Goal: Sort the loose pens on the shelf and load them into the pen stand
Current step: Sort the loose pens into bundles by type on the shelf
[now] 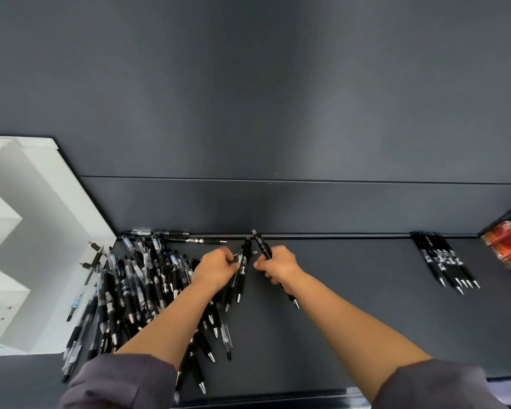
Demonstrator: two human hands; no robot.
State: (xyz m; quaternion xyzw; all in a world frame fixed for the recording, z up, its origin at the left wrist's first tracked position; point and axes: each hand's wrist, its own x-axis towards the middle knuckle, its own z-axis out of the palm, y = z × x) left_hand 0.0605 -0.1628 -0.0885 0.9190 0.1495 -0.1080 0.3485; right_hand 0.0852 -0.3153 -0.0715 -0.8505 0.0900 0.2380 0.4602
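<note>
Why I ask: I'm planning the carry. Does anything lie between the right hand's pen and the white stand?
Yes. The left hand and the pile of loose pens on the shelf lie between the pen in the right hand and the white stand.

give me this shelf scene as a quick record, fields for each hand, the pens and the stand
left-hand grip: pinches a black pen at the pile's right edge
right-hand grip: curled round a second black pen, tip toward the person
loose pile: many mixed pens, left of centre, beside the stand
sorted row: a few black pens, parallel, far right
pen stand: white, far left
shelf: dark, matte
red packets: right edge
</note>
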